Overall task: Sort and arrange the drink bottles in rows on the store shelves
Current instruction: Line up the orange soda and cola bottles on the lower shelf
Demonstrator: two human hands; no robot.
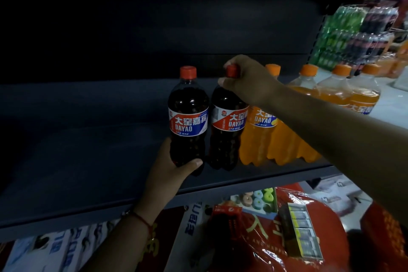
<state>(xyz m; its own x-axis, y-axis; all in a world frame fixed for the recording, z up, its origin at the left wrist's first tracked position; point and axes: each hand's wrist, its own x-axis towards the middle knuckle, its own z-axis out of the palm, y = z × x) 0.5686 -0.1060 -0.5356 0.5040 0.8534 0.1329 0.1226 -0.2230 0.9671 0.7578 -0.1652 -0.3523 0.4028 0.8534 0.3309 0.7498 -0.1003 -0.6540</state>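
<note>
Dark shelf [88,139] carries two cola bottles [188,117] beside orange-soda bottles [260,137].

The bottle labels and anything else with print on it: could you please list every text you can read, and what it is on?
"大窑嘉宾 DAYAO": label of the left dark bottle, held by the left hand.
"大窑 DAYAO", partly hidden: label of the right dark bottle, held at its cap by the right hand.
"DAYAO": label of the orange bottle.
Small print under the brand names, and the packages below the shelf: too blurred to read.
</note>
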